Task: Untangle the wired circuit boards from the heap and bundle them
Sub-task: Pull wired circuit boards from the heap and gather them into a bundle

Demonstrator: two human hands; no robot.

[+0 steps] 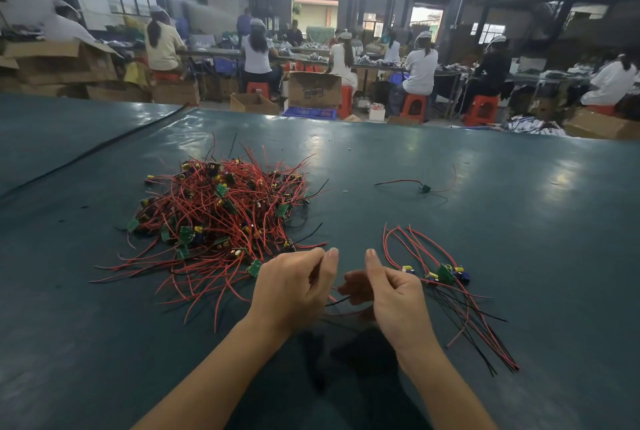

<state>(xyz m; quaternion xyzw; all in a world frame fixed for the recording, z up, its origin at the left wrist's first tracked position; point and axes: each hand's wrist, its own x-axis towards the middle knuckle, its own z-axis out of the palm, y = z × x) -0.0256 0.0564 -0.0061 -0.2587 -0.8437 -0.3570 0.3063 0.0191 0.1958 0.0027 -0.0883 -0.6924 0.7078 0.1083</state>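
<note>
A heap of small green circuit boards with red and black wires (221,211) lies on the dark green table (519,187), left of centre. A sorted group of wired boards (446,273) lies to the right, its wires trailing toward me. My left hand (294,287) and my right hand (391,294) hover close together between the heap and that group. Both have curled fingers and raised thumbs. A thin black wire and a red wire (337,300) run between them, held in the curled fingers. The fingers of my right hand are blurred. No board shows in either hand.
One single wired board (424,188) lies apart, farther back on the right. A black cable (104,145) crosses the table's far left. Beyond the far edge, people sit on red stools (414,105) at benches among cardboard boxes (313,90).
</note>
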